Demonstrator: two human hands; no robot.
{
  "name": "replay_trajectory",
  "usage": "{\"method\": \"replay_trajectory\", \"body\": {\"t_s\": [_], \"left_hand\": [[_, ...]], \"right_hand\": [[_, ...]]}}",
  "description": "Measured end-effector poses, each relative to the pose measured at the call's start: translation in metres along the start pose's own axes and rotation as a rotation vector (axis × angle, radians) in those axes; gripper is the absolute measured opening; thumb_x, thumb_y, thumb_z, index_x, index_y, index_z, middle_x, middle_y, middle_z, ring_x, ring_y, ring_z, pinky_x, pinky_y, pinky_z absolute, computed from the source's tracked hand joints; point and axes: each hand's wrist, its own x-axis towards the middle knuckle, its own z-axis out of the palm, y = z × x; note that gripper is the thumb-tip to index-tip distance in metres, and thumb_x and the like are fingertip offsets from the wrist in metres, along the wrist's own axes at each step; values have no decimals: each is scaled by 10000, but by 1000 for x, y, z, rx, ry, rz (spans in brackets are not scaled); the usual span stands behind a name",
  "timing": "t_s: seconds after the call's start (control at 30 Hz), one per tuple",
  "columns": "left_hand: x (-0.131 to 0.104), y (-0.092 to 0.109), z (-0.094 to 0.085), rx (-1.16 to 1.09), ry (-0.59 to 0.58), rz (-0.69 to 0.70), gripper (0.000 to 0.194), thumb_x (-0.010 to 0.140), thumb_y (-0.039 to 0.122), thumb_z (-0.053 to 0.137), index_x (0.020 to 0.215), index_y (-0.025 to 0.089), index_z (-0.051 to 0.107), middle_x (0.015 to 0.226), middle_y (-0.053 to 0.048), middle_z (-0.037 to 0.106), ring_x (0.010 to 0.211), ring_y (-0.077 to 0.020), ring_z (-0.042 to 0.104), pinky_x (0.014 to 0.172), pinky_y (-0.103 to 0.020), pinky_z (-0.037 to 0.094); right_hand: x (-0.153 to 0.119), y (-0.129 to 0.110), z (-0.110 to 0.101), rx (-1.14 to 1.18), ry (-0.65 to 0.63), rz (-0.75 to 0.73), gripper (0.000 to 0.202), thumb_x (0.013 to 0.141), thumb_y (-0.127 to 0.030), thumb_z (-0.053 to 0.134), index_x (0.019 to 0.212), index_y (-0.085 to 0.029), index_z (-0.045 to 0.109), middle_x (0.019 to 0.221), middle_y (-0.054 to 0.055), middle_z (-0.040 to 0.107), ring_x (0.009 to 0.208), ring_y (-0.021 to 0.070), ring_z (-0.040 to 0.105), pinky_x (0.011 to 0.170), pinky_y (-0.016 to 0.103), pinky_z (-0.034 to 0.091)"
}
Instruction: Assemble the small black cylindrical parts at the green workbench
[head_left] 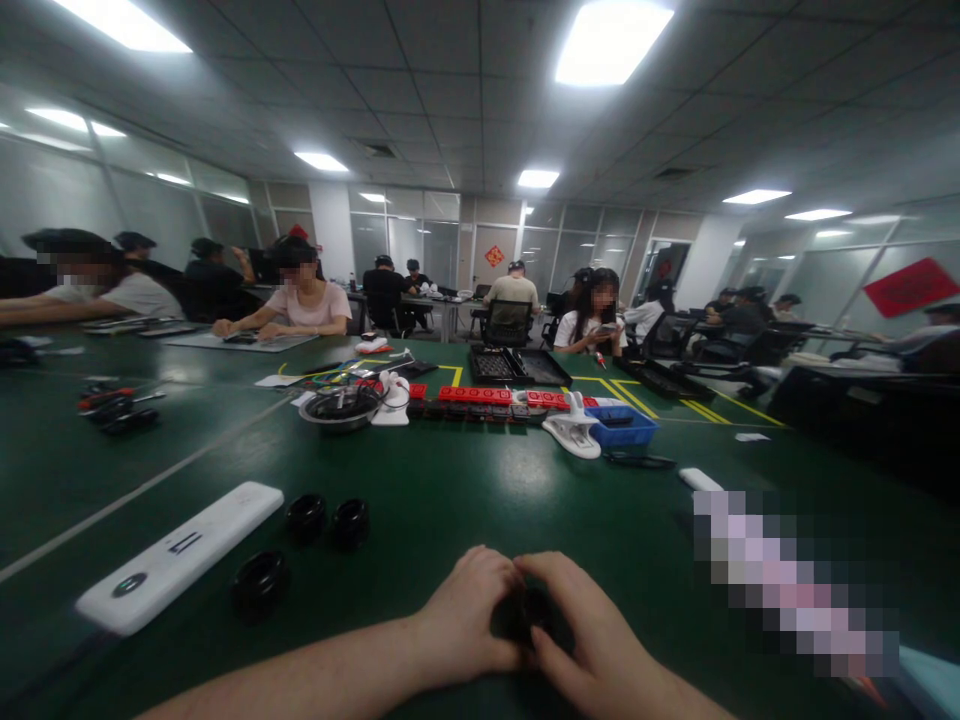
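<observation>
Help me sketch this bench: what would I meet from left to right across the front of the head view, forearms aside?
Long white bar → nearest black ring → middle black ring → right black ring → left hand → right hand → pixelated strip

Three loose black rings (260,580) (one basket (636,434))

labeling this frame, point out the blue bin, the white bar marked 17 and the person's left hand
Blue bin (624,432): head view, on its front wall.
White bar marked 17 (217,520): head view, on its top face.
Left hand (466,612): head view, on the back of the hand.
</observation>
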Motion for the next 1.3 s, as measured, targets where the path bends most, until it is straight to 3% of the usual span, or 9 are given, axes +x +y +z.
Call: {"method": "replay_trajectory", "body": {"t_s": [0.17, 0.27, 0.43, 0.6, 0.83, 1.0, 1.13, 1.3], "left_hand": [[-1, -2, 3, -6, 5, -16, 384, 579, 362, 745, 866, 189, 557, 904, -4, 555, 855, -190, 504, 785, -290, 375], [-1, -4, 5, -3, 6, 0, 396, 581, 365, 746, 886, 193, 563, 908, -3, 559, 858, -191, 506, 790, -291, 373], [-1, -4, 4, 5, 14, 4, 414, 589, 408, 733, 900, 195, 564, 898, -9, 557, 842, -202, 503, 770, -303, 381], [-1, -3, 2, 19, 7, 1, 350, 602, 365, 725, 856, 190, 559, 884, -4, 555, 836, -192, 505, 768, -294, 380], [-2, -7, 7, -18, 32, 10, 403, 562, 362, 760, 862, 183, 561, 897, -6, 561, 843, -192, 503, 771, -290, 376], [-1, -6, 6, -2, 11, 8, 426, 581, 368, 745, 926, 194, 563, 911, -13, 561, 849, -202, 504, 782, -307, 376], [-1, -4, 3, 22, -7, 13, 355, 609, 365, 720, 877, 195, 561, 902, -10, 556, 859, -200, 505, 788, -305, 375], [-1, -3, 2, -4, -1, 5, 360, 587, 362, 741, 839, 187, 551, 929, -5, 559, 881, -198, 500, 816, -303, 363]], "right_hand": [[4, 0, 1, -44, 11, 134, 306, 699, -119, 560, 994, -175, 503, 923, 60, 576, 824, 202, 550, 738, 354, 466], [3, 1, 1, -25, 9, 136, 277, 718, -129, 558, 987, -178, 511, 904, 54, 586, 813, 193, 560, 733, 338, 473], [0, 1, 0, -1, 47, 68, 320, 749, -121, 506, 1060, -195, 479, 980, 65, 583, 882, 195, 562, 789, 337, 469], [1, 0, 0, 5, 11, 32, 447, 686, -63, 492, 1111, -196, 455, 1048, 76, 559, 949, 212, 535, 841, 366, 445], [4, -1, 0, -38, 14, 161, 277, 701, -121, 564, 969, -174, 518, 895, 56, 580, 811, 200, 554, 732, 349, 474], [0, 1, -1, -5, 44, 73, 303, 749, -134, 517, 1045, -188, 488, 957, 64, 585, 862, 190, 564, 776, 328, 472], [0, 0, -1, 8, 4, 34, 417, 700, -80, 493, 1100, -191, 469, 1028, 76, 579, 927, 202, 554, 827, 348, 454], [3, 1, 1, -41, 20, 171, 435, 664, -130, 576, 1086, -172, 482, 991, 81, 581, 893, 225, 554, 800, 378, 458]]}}
